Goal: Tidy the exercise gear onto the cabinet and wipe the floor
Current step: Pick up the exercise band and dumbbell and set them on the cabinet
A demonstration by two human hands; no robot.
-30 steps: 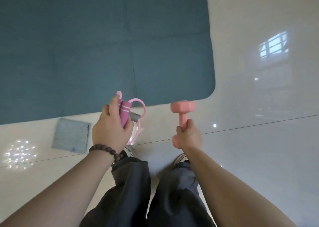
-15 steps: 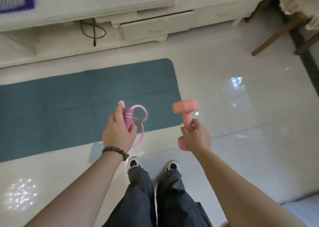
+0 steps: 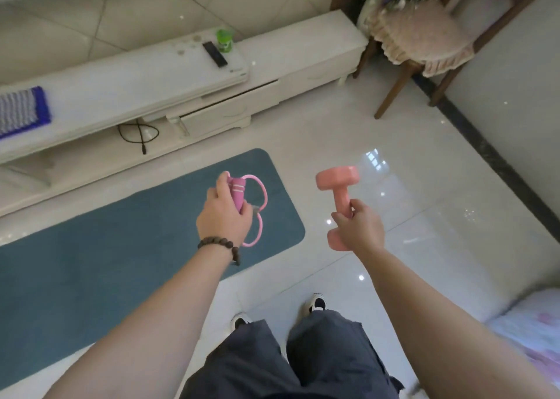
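The left hand point(image 3: 222, 216) grips the coiled pink skipping rope point(image 3: 245, 204) by its handles over the blue mat point(image 3: 91, 262); the right hand point(image 3: 359, 230) grasps the pink dumbbell point(image 3: 339, 192) above the floor point(image 3: 424, 201); the white cabinet point(image 3: 151, 89) lies at eleven o'clock.

Counted: a few single items, and pairs only where the person's own limbs and shoes show.

One pink dumbbell point(image 3: 337, 198), gripped by the right hand point(image 3: 359, 232); one pink jump rope point(image 3: 246, 204), its handles bunched in the left hand point(image 3: 224, 216), so two hands in all. One bead bracelet point(image 3: 219, 248) on the left wrist. One teal mat point(image 3: 121, 247) on the floor, and one long white cabinet point(image 3: 151, 86). On the cabinet: one green cup point(image 3: 224, 41), one black remote point(image 3: 214, 54), one blue-edged brush-like pad point(image 3: 21, 112). One black cable point(image 3: 138, 134) under it. One wooden chair point(image 3: 424, 43) with one frilled cushion. Two shoes point(image 3: 316, 303).
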